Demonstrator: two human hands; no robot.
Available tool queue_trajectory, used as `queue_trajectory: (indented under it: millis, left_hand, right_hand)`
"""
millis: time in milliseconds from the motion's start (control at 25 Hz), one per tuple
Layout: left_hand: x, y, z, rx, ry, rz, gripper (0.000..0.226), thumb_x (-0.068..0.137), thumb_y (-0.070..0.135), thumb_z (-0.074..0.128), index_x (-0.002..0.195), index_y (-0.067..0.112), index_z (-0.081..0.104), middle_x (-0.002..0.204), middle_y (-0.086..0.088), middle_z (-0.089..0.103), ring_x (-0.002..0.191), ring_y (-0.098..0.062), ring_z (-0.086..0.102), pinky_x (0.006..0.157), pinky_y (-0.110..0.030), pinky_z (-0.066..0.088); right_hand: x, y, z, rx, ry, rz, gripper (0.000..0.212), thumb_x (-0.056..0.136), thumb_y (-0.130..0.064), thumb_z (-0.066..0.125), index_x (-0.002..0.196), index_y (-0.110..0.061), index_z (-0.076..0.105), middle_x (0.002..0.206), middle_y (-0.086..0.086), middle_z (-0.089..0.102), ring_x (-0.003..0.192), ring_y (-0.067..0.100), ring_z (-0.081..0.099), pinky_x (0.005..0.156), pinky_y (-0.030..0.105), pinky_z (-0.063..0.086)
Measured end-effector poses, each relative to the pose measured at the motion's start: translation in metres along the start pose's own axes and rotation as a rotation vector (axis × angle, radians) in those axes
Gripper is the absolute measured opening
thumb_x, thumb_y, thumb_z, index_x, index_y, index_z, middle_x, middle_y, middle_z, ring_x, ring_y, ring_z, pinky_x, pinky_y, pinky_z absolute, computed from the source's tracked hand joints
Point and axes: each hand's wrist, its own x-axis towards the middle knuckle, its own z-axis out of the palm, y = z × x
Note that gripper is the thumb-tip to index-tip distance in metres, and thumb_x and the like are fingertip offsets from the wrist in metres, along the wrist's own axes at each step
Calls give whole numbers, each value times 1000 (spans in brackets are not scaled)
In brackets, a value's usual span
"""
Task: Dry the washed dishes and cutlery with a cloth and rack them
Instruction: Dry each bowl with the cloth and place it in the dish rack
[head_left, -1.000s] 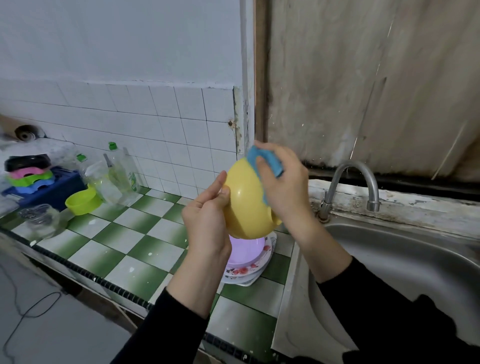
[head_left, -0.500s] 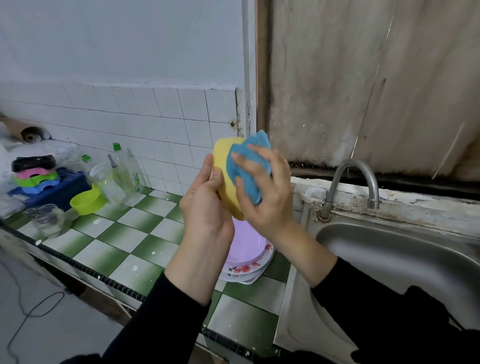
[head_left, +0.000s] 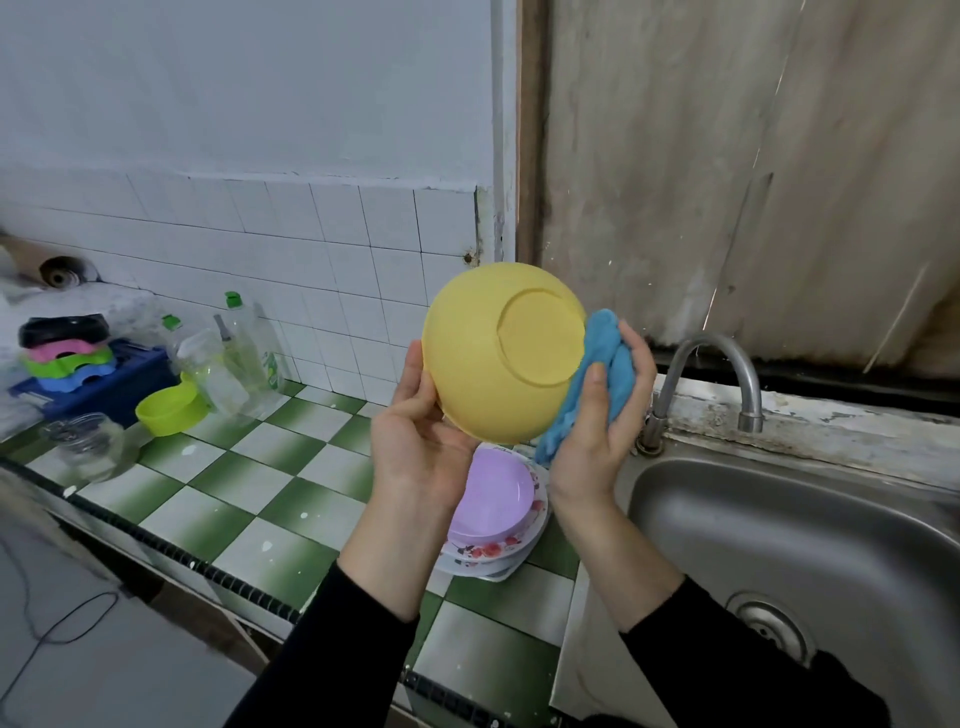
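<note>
- The left hand (head_left: 421, 447) is gripping a yellow bowl (head_left: 483, 358) by its lower-left rim. The thumb is lying along the outer wall and the fingers are hidden behind it.
- The bowl is being held up in the air, tilted so that its underside and foot ring are facing the camera.
- The right hand (head_left: 597, 431) is clutching a bunched blue cloth (head_left: 608, 358), thumb and fingers curled round it, and is pressing it against the bowl's right side.
- Black sleeves (head_left: 337, 665) are covering both forearms up to the wrists.
- Directly beneath the two hands, a purple plate (head_left: 493, 493) is lying on a flower-patterned plate (head_left: 488, 553). The stack is sitting on the green-and-white tiled counter (head_left: 234, 483), just beside the sink's edge.
- To the right of the cloth hand, a curved metal tap (head_left: 711, 358) is arching over a steel sink (head_left: 779, 545).
- Well to the left of the bowl hand, clear plastic bottles (head_left: 244, 358) with green caps are standing against the white wall tiles. A lime-green bowl (head_left: 166, 410) is sitting just in front of them, and a glass jar (head_left: 93, 447) is standing nearer the counter's front edge.
- Farthest left, a blue crate (head_left: 119, 387) is carrying a stack of coloured plastic pieces (head_left: 67, 353) in black, pink, green and blue.
</note>
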Motion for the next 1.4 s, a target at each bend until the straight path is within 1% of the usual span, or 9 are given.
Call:
queue_trajectory:
  millis: [200, 400, 600, 680, 840, 960, 1160, 1280, 1400]
  left_hand:
    - [1, 16, -7, 386, -102, 254, 37, 89, -9, 43, 97, 15, 70, 80, 6, 75, 71, -9, 68, 68, -28, 55]
    - [0, 22, -7, 828, -316, 520, 31, 66, -3, 59, 85, 14, 75, 72, 10, 74, 74, 0, 66, 69, -10, 46]
    - [0, 12, -14, 870, -146, 622, 22, 78, 14, 64, 91, 28, 75, 93, 13, 74, 88, -10, 66, 83, -21, 49]
    - [-2, 6, -10, 882, 62, 466, 21, 89, 28, 67, 106, 40, 70, 123, 11, 64, 118, -18, 55, 102, -44, 45]
    - [-7, 3, 6, 608, 68, -23, 44, 89, 54, 56, 131, 43, 51, 133, 8, 52, 114, -25, 55, 74, -55, 55]
    - [-5, 7, 9, 630, 149, 192, 38, 91, 25, 59, 125, 43, 53, 109, 12, 54, 88, -16, 59, 64, -40, 55]
    - [2, 8, -4, 676, 79, 293, 42, 93, 11, 51, 123, 39, 60, 112, 17, 59, 100, -11, 61, 88, -47, 52]
    - [1, -4, -6, 692, -83, 329, 33, 100, 16, 46, 126, 31, 59, 122, -4, 66, 108, -17, 65, 92, -34, 54]
    - [4, -1, -13, 642, -131, 387, 28, 99, 22, 48, 123, 26, 60, 116, -11, 66, 102, -17, 66, 85, -26, 54]
  right_hand:
    - [42, -20, 0, 105, -165, 412, 24, 97, -11, 50, 117, -20, 61, 113, 3, 66, 102, 14, 65, 88, 28, 53]
    - [45, -14, 2, -176, -566, 98, 29, 87, -25, 58, 114, -17, 63, 112, 5, 66, 103, 17, 63, 87, 28, 51]
    - [34, -10, 8, -195, -360, -106, 16, 85, -23, 57, 95, -13, 66, 87, -6, 66, 79, 6, 63, 72, 22, 50]
    - [30, -7, 8, -269, -294, -268, 16, 86, -20, 58, 96, -10, 66, 88, -1, 66, 79, 10, 64, 73, 26, 51]
    - [15, -13, 11, -266, -393, -429, 17, 87, -16, 58, 95, -5, 67, 89, -2, 65, 80, 8, 63, 75, 19, 49]
    - [4, -29, 15, -105, -423, 61, 8, 86, -21, 59, 86, -17, 66, 77, -9, 66, 72, -1, 61, 69, 14, 47]
    - [39, -29, 29, 51, -190, 1025, 27, 96, -37, 54, 95, -12, 64, 87, 6, 66, 85, 19, 64, 80, 35, 51]
    - [22, -30, 45, 179, -408, 1147, 25, 102, -22, 44, 117, -6, 56, 107, 16, 66, 93, 25, 66, 86, 38, 53]
    - [5, -30, 39, -84, -829, 852, 30, 99, -3, 49, 120, -23, 57, 119, 7, 65, 107, 19, 64, 94, 32, 52]
